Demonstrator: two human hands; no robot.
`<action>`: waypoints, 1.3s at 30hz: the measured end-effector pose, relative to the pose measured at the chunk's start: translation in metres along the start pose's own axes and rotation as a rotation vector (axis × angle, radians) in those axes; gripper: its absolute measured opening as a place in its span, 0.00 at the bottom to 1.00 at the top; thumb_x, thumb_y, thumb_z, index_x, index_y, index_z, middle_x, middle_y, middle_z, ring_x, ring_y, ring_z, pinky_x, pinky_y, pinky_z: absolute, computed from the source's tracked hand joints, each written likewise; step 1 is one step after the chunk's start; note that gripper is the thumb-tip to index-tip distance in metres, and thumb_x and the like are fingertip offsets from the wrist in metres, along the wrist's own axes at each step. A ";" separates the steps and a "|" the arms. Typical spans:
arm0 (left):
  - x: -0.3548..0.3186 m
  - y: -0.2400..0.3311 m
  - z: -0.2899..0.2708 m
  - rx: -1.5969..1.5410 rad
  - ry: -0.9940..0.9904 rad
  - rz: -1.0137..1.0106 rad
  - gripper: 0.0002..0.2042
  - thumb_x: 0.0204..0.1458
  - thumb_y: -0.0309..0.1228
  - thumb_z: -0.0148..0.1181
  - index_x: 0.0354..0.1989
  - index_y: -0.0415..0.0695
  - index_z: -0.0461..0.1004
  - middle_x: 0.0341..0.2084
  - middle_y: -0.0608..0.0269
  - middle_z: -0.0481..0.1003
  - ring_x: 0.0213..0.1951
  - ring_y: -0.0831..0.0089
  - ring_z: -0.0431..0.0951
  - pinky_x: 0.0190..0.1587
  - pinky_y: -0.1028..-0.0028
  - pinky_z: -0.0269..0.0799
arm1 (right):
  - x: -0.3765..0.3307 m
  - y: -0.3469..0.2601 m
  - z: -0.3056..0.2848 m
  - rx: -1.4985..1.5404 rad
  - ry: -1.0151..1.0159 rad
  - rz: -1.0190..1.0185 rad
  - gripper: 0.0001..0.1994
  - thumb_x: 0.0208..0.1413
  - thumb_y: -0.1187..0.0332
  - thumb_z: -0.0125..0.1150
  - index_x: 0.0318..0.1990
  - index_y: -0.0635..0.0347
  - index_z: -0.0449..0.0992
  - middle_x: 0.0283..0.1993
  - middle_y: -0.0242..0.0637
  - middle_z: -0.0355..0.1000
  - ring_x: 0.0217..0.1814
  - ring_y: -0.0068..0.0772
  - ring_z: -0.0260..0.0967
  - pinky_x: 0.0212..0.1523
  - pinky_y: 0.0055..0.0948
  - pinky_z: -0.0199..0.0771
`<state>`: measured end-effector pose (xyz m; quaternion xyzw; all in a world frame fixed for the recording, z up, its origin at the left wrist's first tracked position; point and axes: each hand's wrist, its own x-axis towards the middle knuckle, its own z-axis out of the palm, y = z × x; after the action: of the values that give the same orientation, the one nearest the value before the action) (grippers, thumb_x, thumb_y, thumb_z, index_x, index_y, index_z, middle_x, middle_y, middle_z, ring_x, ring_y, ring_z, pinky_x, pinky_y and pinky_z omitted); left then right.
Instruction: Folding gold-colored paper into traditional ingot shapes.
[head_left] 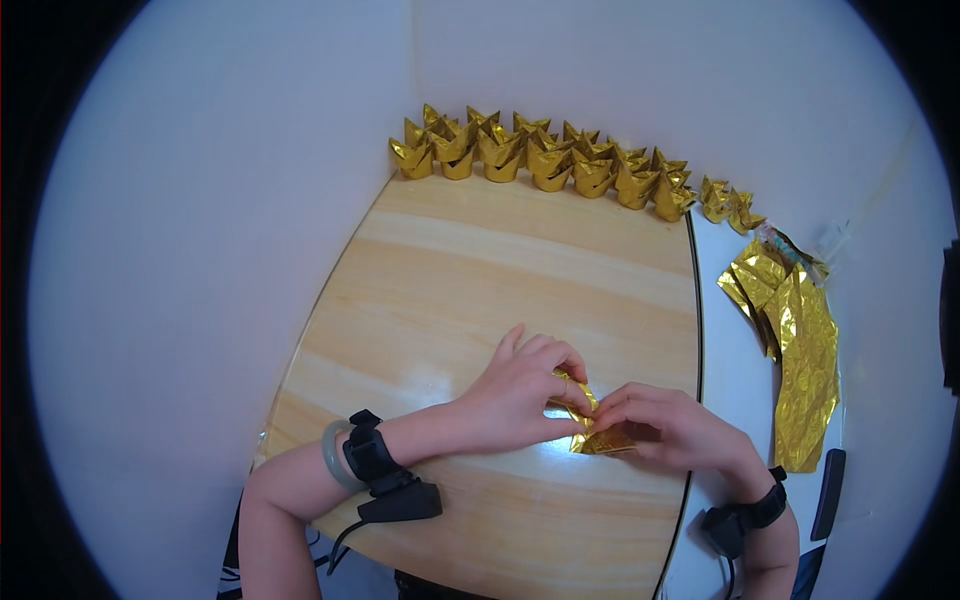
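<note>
Between my two hands, near the right front of the wooden table, is a small folded piece of gold foil paper [606, 440]. My left hand [525, 388] comes at it from the left, thumb and fingers pinching its upper part. On the other side my right hand [672, 425] grips its right part, fingertips nearly meeting those of the left. The fingers hide much of the paper, so its exact folded shape cannot be told.
Folded gold foil ingots [548, 160] stand in rows along the table's [480, 270] back edge, against the wall. A few more [715, 200] stand on the white surface [715, 290] at right. Flat gold foil sheets [803, 370] lie there too, beside a dark narrow object [828, 495].
</note>
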<state>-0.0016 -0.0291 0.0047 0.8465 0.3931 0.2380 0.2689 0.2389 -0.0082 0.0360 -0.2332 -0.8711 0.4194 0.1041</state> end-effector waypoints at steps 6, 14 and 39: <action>-0.001 0.005 0.002 0.051 -0.072 -0.078 0.14 0.40 0.39 0.68 0.36 0.53 0.76 0.44 0.67 0.65 0.56 0.65 0.61 0.64 0.41 0.35 | 0.001 0.004 0.001 -0.127 0.032 -0.023 0.13 0.43 0.79 0.64 0.39 0.57 0.78 0.41 0.32 0.74 0.45 0.36 0.72 0.46 0.31 0.74; -0.003 0.008 -0.002 0.044 -0.131 -0.046 0.20 0.39 0.38 0.69 0.42 0.52 0.72 0.47 0.63 0.62 0.58 0.60 0.57 0.64 0.39 0.35 | 0.004 -0.001 0.010 -0.089 0.155 0.141 0.08 0.51 0.69 0.63 0.38 0.60 0.77 0.31 0.37 0.75 0.32 0.37 0.73 0.34 0.32 0.72; 0.013 -0.003 0.004 0.034 0.156 -0.080 0.05 0.47 0.37 0.64 0.30 0.53 0.81 0.29 0.71 0.73 0.41 0.72 0.71 0.52 0.66 0.55 | 0.017 -0.012 0.032 -0.031 0.352 0.393 0.19 0.48 0.72 0.67 0.45 0.59 0.64 0.33 0.36 0.70 0.29 0.31 0.71 0.30 0.29 0.72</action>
<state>0.0066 -0.0182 0.0023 0.8134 0.4502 0.2859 0.2324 0.2085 -0.0280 0.0255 -0.4689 -0.7839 0.3711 0.1672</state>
